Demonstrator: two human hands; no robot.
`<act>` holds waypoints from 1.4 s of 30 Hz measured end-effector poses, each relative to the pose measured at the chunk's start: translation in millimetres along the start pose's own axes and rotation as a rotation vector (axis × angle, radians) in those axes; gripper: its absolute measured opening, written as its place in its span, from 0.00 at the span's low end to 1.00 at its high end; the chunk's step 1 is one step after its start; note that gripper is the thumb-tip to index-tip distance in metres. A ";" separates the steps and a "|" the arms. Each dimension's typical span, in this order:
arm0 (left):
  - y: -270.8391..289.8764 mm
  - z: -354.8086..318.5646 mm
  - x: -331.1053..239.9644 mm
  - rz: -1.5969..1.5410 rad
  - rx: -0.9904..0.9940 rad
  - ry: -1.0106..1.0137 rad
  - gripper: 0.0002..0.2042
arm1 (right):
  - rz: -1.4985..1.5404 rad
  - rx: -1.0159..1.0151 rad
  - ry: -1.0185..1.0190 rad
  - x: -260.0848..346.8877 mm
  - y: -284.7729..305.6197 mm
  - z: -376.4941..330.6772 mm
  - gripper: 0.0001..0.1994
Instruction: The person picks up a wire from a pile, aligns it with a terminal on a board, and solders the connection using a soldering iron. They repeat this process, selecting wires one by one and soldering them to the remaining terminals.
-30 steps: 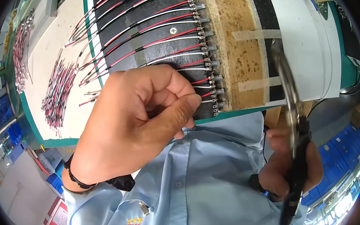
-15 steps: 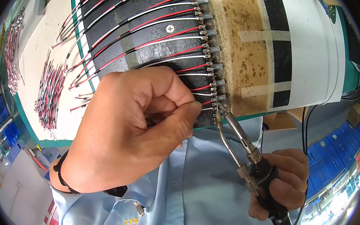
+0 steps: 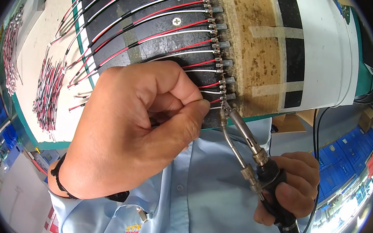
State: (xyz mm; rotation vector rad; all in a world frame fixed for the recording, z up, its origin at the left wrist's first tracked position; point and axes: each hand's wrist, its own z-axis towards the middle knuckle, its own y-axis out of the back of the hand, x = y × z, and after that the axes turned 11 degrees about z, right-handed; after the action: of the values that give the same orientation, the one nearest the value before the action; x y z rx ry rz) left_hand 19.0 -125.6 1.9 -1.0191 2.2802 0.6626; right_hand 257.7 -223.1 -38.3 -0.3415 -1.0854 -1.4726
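My left hand [image 3: 138,121] is closed in a pinch at the near end of a row of small metal terminals [image 3: 220,71]. A red and a white wire [image 3: 215,104] come out past its thumb and forefinger toward the terminals; the rest of them is hidden by the hand. In my right hand [image 3: 297,186] is a black-handled soldering iron [image 3: 248,136] with a thin bent metal feed tube [image 3: 232,144] beside its barrel. Its tip meets or nearly meets the terminal by the pinched wires. Several red, white and black wires [image 3: 159,16] run from the other terminals.
A black plate [image 3: 148,39] with a screw lies under the wires, beside a brown scorched strip [image 3: 257,56] crossed by tape. Wire bundles [image 3: 50,97] lie on the pale board at left. A black cable [image 3: 317,131] hangs at right, near blue bins [image 3: 345,159].
The plate and terminal row sit slightly higher in view, and both hands have shifted a little with them. The iron's tip is slightly farther up and left. Both hands keep their hold.
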 end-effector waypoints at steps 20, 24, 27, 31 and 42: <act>-0.3 -0.4 1.2 -0.004 -0.002 -0.004 0.03 | -0.087 -0.239 -0.112 8.7 -12.0 2.7 0.22; 0.6 -1.6 0.3 -0.001 0.001 0.030 0.03 | -0.082 -0.251 -0.104 6.8 -15.8 2.8 0.22; 1.0 -0.6 2.0 -0.002 0.009 -0.003 0.03 | -0.075 -0.246 -0.096 5.0 -16.4 3.1 0.22; 1.3 -0.5 4.8 0.010 0.006 -0.049 0.03 | -0.038 -0.205 -0.087 3.5 -13.4 4.0 0.21; 0.6 0.1 7.7 0.042 -0.017 -0.103 0.04 | -0.048 -0.214 -0.090 4.5 -14.4 3.8 0.22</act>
State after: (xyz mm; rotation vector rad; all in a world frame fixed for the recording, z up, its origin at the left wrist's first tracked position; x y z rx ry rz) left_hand 14.3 -129.1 -3.0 -0.9253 2.2154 0.7357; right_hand 242.3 -225.2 -39.1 -0.5401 -1.0148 -1.6339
